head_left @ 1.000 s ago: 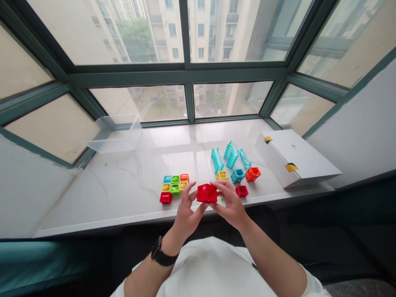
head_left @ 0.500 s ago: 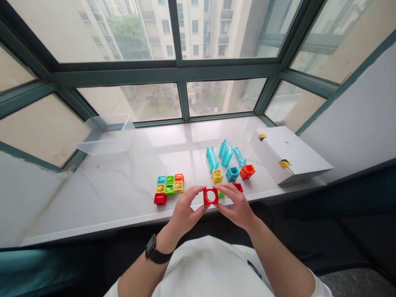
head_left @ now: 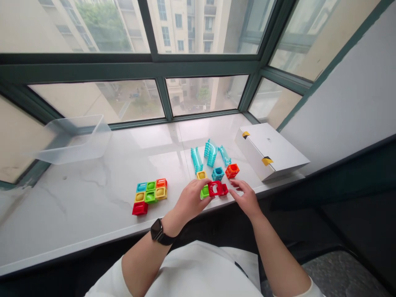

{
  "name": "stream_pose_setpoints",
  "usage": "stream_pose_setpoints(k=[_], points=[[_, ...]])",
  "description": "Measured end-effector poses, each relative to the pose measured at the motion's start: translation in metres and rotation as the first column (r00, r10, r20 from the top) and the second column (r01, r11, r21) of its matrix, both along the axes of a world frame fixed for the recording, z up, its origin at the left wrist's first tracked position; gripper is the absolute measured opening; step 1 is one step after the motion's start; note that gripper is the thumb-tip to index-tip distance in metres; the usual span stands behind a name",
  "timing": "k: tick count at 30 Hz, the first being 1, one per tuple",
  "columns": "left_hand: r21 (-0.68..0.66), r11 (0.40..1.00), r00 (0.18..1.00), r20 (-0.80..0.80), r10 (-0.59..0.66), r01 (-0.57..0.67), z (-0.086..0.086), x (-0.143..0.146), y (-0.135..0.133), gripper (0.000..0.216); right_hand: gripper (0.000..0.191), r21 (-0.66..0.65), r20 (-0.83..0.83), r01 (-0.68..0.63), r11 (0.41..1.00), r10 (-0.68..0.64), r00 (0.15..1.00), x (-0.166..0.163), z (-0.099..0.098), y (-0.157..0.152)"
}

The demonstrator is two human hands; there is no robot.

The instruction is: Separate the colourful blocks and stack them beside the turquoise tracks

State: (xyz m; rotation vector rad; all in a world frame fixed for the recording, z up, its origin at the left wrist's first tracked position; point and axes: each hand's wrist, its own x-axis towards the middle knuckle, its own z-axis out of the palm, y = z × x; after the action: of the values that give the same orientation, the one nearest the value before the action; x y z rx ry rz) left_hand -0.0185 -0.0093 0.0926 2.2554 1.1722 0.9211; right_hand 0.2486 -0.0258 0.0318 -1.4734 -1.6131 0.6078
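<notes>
My left hand [head_left: 194,199] pinches a red block with a round hole [head_left: 213,188] by its left side, above the front of the sill. My right hand [head_left: 246,198] is apart from that block, fingers spread, close to another red block [head_left: 224,189] on the sill. Partly behind the held block sits a green block [head_left: 204,192]. A yellow block [head_left: 201,175], a blue block [head_left: 218,173] and an orange-red block [head_left: 232,170] stand just beyond. To the left, several joined blocks [head_left: 150,192] in blue, green, red and yellow lie together.
Clear turquoise track pieces [head_left: 210,153] stand behind the loose blocks. A white box [head_left: 274,150] with yellow-black tabs is at the right, and a transparent plastic bin [head_left: 77,144] at the back left. The marble sill [head_left: 102,198] ends at a front edge near my body; windows rise behind.
My right hand has let go of the holed red block and moved right, its fingers opening. My left hand still holds the block. The view has turned a little to the right.
</notes>
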Motion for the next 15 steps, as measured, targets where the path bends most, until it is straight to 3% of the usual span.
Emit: stream_pose_setpoints(k=[3, 6, 15], points=[[-0.002, 1.0, 0.997, -0.07, -0.024, 0.024, -0.008, 0.014, 0.011, 0.046, 0.052, -0.116, 0.021, -0.061, 0.991, 0.064, 0.998, 0.014, -0.032, 0.01], [-0.011, 0.999, 0.988, -0.15, -0.039, 0.038, -0.016, 0.028, 0.02, 0.045, 0.064, -0.196, 0.012, -0.13, 0.972, 0.135, 0.991, 0.019, -0.052, 0.019], [-0.068, 0.997, 0.929, -0.364, -0.064, 0.042, -0.021, 0.06, 0.032, 0.035, 0.048, -0.238, 0.089, -0.208, 0.949, 0.235, 0.968, 0.022, -0.061, 0.039]])
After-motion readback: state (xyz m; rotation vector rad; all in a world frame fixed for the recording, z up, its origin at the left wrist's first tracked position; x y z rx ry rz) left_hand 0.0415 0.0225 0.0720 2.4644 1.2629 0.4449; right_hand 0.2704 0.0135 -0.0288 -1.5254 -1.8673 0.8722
